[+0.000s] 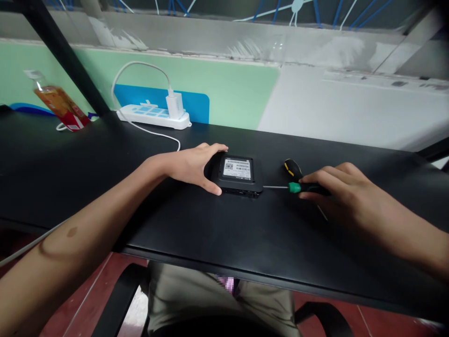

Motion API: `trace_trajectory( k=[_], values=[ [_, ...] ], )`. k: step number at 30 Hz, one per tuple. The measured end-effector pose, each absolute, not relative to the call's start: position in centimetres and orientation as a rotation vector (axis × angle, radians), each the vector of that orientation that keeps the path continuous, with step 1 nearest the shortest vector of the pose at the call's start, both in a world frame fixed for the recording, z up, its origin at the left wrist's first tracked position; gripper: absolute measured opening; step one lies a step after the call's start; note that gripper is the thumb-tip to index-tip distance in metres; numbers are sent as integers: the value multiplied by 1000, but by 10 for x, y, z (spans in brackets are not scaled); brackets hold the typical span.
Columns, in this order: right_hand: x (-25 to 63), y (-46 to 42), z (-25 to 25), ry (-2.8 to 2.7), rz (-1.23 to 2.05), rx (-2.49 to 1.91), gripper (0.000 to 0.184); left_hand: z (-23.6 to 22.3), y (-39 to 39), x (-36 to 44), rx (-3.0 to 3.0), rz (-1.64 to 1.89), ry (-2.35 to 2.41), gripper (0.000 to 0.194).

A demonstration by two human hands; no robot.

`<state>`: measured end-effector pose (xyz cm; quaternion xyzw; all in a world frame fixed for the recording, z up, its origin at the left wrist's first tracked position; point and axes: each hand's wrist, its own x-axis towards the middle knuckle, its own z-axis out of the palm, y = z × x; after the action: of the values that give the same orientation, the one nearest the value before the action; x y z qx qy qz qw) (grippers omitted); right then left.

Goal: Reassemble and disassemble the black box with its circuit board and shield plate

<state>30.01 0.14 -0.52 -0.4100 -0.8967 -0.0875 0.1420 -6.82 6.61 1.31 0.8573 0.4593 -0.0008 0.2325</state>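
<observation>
A flat black electronic box with a white label and a square code on top lies on the black table. My left hand holds it by its left end, thumb along the near side and fingers at the far side. In my right hand is a screwdriver with a green and black handle, gripped between thumb and fingers. Its thin metal shaft points left, the tip at the box's right edge; whether it goes in, I cannot tell. Just behind it lies a second screwdriver with a black and yellow handle, partly hidden by my right hand.
Against the wall stands a white power strip with a white charger and cable. A drink bottle is at the far left, near a dark slanted post. The table's near edge runs above my lap.
</observation>
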Motion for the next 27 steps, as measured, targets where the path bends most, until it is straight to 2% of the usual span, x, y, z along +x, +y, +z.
trace_trajectory(
  k=[7,10,15,18,21,24,27],
  values=[
    [293,5,8,-2607,-318,-1128,28,9,68,-69,2385,27,1243,129],
    [294,1,5,-2567,-226,-1194,29,9,69,-69,2376,35,1247,131],
    [318,-9,-10,-2375,-81,-1439,44,8,70,-70,2411,64,1205,129],
    [341,-6,-13,-2273,-141,-1538,50,9,69,-70,2389,65,1209,131],
    [359,6,-11,-2036,-241,-1840,60,10,67,-68,2351,58,1232,135],
    [366,20,-13,-1933,-137,-2150,46,10,66,-67,2353,53,1222,137],
    [367,28,-22,-1975,-98,-2207,38,9,65,-66,2397,72,1161,136]
  ],
)
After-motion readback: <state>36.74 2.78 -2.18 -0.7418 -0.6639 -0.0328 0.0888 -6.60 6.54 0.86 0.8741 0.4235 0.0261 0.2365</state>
